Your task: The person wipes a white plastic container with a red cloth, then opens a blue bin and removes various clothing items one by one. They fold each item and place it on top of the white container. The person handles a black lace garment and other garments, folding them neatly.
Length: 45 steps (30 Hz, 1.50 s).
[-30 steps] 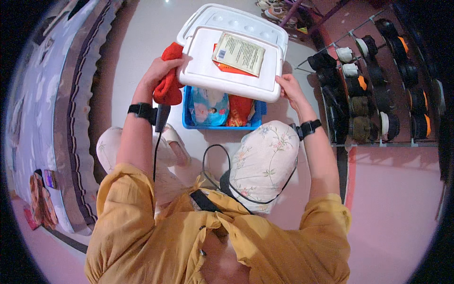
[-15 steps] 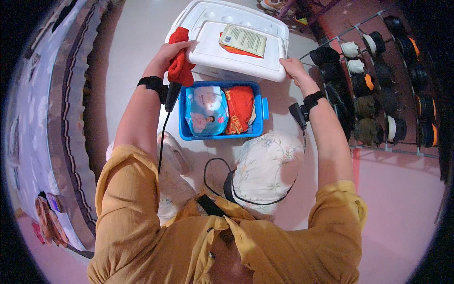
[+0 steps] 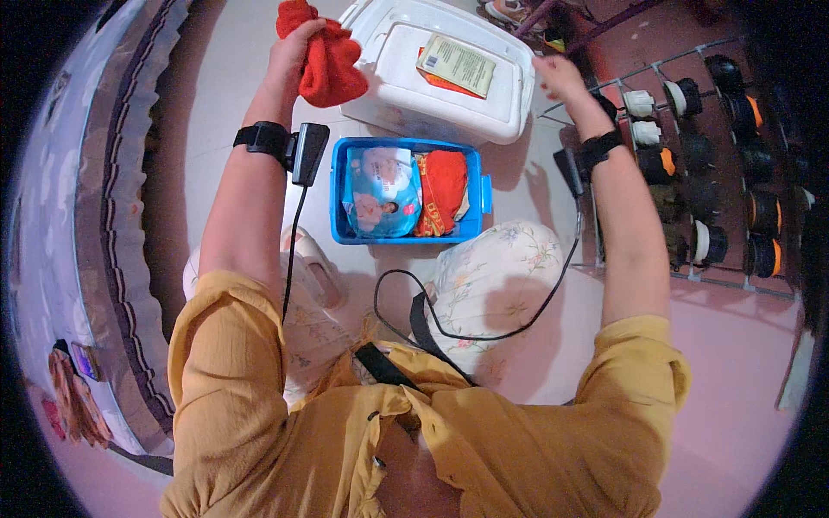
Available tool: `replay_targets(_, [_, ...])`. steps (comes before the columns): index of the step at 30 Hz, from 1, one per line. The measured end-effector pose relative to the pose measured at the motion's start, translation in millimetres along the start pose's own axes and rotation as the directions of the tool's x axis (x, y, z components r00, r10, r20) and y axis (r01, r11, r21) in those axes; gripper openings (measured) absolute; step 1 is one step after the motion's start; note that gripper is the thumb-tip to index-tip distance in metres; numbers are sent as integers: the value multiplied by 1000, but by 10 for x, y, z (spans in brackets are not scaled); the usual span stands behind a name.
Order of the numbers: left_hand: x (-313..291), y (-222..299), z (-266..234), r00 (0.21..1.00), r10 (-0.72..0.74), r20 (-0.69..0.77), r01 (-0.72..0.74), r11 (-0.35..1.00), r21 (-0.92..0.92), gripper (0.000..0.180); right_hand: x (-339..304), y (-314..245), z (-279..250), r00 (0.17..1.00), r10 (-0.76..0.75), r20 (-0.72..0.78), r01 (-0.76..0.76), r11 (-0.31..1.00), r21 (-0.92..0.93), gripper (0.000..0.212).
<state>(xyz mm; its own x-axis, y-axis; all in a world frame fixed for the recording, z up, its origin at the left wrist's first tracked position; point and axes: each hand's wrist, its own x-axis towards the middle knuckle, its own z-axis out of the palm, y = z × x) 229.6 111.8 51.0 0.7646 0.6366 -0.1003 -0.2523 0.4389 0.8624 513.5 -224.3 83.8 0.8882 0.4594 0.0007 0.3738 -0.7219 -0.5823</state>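
My left hand (image 3: 296, 53) is closed around a bunched red cloth (image 3: 332, 71), raised beside the near-left corner of a white storage box (image 3: 414, 118). A white lid (image 3: 393, 73) lies on the box. Past the lid's right edge, my right hand (image 3: 560, 78) holds nothing; its fingers look loosely apart, slightly blurred. Resting on the lid are a pale printed packet (image 3: 458, 62) and an orange-red packet (image 3: 445, 85) partly under it. Nearer to me stands a blue bin (image 3: 406, 239) containing a blue plastic pack (image 3: 382, 192) and a folded red-orange cloth (image 3: 443, 186).
Shoes (image 3: 756, 164) sit on a metal rack (image 3: 682, 274) to the right. A bed with a patterned cover (image 3: 65, 216) runs along the left. Black cables (image 3: 484, 337) hang from my wrist devices across my floral-covered legs (image 3: 496, 268).
Both hands have come away from the white lid, which now lies on the box. My left hand has lifted the red cloth up and away; my right hand has moved right and outward.
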Motion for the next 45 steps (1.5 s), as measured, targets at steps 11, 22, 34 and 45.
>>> replay_targets(11, [18,-376,1055,990,-62,126,77,989,-124,44,-669,-1691,-246,767,-588,-256,620,781,65,28])
replay_targets(22, [-879,-1400,-239,954,-132,-270,254,835,488,35,-2094,-83,2034,872,80,483,-67,997,-43,53])
replay_targets(34, [-1823,-1750,-361,825,-444,-350,546,787,289,58,-2369,-42,2250,834,54,550,-377,782,496,59])
replay_targets(45, [-1630,-697,31,974,148,-173,-124,982,142,55,-1494,-710,1072,969,-127,211,-157,340,927,48])
